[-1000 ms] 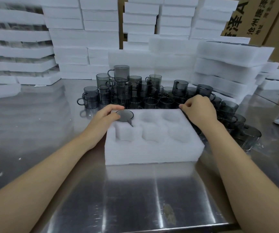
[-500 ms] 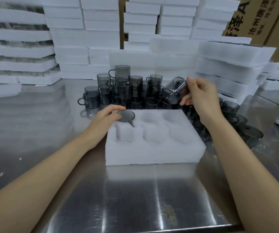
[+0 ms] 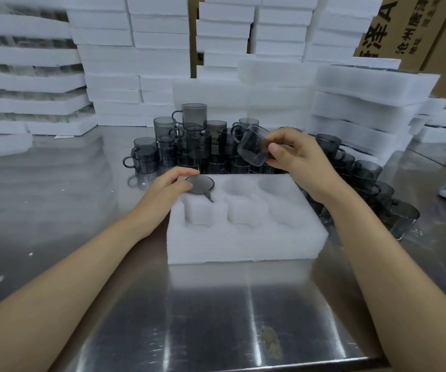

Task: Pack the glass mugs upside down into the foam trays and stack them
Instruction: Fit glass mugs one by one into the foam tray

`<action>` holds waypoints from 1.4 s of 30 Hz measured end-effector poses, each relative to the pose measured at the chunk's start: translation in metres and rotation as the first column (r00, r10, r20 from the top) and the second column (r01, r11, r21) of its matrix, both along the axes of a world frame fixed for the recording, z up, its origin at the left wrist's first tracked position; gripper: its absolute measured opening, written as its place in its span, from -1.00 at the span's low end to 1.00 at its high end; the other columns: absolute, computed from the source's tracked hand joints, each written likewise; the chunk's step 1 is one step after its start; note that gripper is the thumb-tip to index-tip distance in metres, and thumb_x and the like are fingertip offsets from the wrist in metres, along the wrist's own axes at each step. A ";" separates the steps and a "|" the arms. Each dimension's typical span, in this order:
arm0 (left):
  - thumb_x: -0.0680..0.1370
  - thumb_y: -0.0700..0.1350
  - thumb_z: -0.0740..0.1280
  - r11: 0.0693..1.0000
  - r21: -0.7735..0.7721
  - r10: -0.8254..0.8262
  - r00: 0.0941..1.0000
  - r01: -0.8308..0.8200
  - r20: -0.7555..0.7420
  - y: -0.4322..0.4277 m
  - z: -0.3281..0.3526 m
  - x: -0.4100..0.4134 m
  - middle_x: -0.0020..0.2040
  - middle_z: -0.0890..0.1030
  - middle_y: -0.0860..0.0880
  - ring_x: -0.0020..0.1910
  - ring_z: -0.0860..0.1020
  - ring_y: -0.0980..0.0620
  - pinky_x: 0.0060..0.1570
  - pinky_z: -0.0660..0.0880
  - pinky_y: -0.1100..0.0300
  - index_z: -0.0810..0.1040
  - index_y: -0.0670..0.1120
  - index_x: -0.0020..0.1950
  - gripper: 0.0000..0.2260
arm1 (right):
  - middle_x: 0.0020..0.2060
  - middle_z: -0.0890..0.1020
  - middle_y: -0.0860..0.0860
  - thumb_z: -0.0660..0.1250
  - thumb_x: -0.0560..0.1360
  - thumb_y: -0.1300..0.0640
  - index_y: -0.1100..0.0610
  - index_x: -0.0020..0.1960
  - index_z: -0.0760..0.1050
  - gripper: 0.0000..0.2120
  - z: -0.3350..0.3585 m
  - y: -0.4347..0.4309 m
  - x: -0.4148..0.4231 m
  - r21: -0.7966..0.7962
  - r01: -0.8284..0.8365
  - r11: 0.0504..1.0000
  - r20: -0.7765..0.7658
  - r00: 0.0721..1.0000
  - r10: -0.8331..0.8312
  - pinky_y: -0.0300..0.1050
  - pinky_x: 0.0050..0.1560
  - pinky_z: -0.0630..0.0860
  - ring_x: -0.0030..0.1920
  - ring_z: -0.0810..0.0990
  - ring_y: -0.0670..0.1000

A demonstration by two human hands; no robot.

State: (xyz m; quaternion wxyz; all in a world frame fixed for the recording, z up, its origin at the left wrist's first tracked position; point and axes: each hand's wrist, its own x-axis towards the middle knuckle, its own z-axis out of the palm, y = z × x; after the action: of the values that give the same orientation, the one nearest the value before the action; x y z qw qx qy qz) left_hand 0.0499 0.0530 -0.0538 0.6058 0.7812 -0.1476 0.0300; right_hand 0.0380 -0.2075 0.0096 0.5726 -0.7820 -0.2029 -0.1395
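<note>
A white foam tray (image 3: 243, 237) with six round pockets lies on the steel table in front of me. One smoky glass mug (image 3: 199, 183) sits upside down in the far left pocket, its base showing. My left hand (image 3: 166, 187) rests at the tray's far left corner, fingers curled round that mug's base. My right hand (image 3: 294, 154) holds a second glass mug (image 3: 251, 149) tilted on its side in the air above the tray's far edge. The other pockets hold nothing.
A crowd of upright grey mugs (image 3: 189, 140) stands behind the tray and trails along its right side (image 3: 377, 189). Stacks of white foam trays (image 3: 364, 103) wall the back and left. Cardboard boxes (image 3: 415, 30) rise at the far right.
My right hand took a mug from the group behind the tray, lifted it and carried it left while tipping it over. My left hand has stayed on the packed mug.
</note>
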 end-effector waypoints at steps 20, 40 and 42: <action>0.39 0.00 0.25 1.000 0.003 -0.016 1.000 0.016 0.010 0.001 0.000 0.002 0.03 0.62 0.31 0.04 0.52 0.38 0.06 0.34 0.30 0.62 0.29 -0.03 -0.74 | -0.04 0.57 -0.03 0.34 0.49 0.40 0.02 -0.04 0.60 -0.72 0.001 0.010 -0.007 -0.251 -0.128 0.959 0.121 0.979 0.162 -0.31 0.04 0.48 0.01 0.55 -0.07; 0.49 -0.08 0.25 1.000 0.000 -0.011 1.000 0.011 0.024 0.001 0.000 0.000 0.03 0.61 0.34 0.07 0.50 0.39 0.07 0.33 0.33 0.60 0.20 0.05 -0.76 | 0.23 0.37 -0.10 0.40 0.46 0.31 -0.08 0.14 0.51 -0.63 -0.003 0.017 -0.012 -0.301 -0.140 0.943 -0.011 0.990 0.143 -0.29 0.14 0.49 0.24 0.49 -0.13; 0.55 -0.15 0.24 1.000 0.003 -0.004 1.000 0.004 0.027 0.001 0.000 0.000 0.02 0.61 0.33 0.06 0.51 0.38 0.06 0.33 0.33 0.60 0.20 0.05 -0.74 | 0.24 0.31 -0.13 0.42 0.46 0.28 -0.17 0.27 0.41 -0.48 -0.003 0.015 -0.012 -0.291 -0.157 0.944 -0.049 0.988 0.149 -0.25 0.11 0.53 0.23 0.51 -0.10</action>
State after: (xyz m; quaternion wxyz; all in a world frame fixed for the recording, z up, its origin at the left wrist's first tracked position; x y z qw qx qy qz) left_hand 0.0502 0.0538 -0.0539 0.6028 0.7813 -0.1574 0.0389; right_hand 0.0261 -0.1927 0.0067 0.4615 -0.8422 -0.2738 -0.0526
